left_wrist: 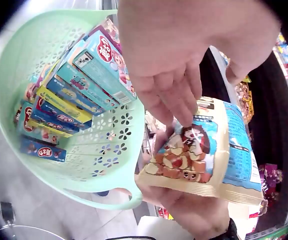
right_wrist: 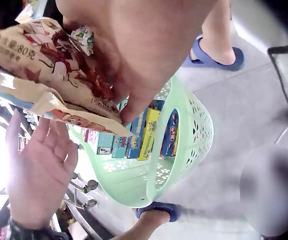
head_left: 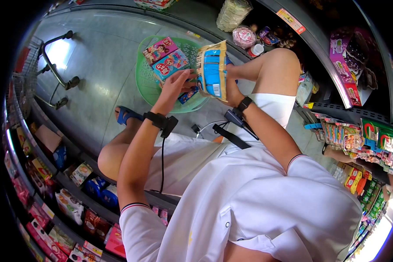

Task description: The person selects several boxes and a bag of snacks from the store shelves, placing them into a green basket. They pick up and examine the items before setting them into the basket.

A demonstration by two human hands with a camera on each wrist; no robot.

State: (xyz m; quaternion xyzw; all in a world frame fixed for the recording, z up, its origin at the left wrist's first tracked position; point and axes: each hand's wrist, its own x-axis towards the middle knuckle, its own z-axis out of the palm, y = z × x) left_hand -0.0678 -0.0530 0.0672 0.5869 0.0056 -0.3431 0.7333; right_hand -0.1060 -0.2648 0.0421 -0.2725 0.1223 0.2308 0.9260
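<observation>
My right hand (right_wrist: 139, 45) grips a cream-and-blue snack bag (head_left: 213, 72) by its side, above the right part of the basket. Pictures of brown and cream snack pieces show on the bag (left_wrist: 184, 160) in the left wrist view. My left hand (head_left: 175, 89) is beside it with loosely bent fingers; in the left wrist view the fingertips are right at the bag's edge. Under both hands on the floor stands a green perforated basket (left_wrist: 14, 65). Inside, small snack boxes stand in a row, among them a light blue box (head_left: 169, 64) and a pink box (head_left: 160, 49).
Stocked shelves (head_left: 91, 183) run along the left and behind. On the right is a dark shelf with a price tag (head_left: 291, 21), a pink round pack (head_left: 243, 37) and a white-lidded jar (head_left: 255, 50) below it. A wheeled metal cart (head_left: 52, 65) stands upper left. Blue sandals (right_wrist: 219, 56) flank the basket.
</observation>
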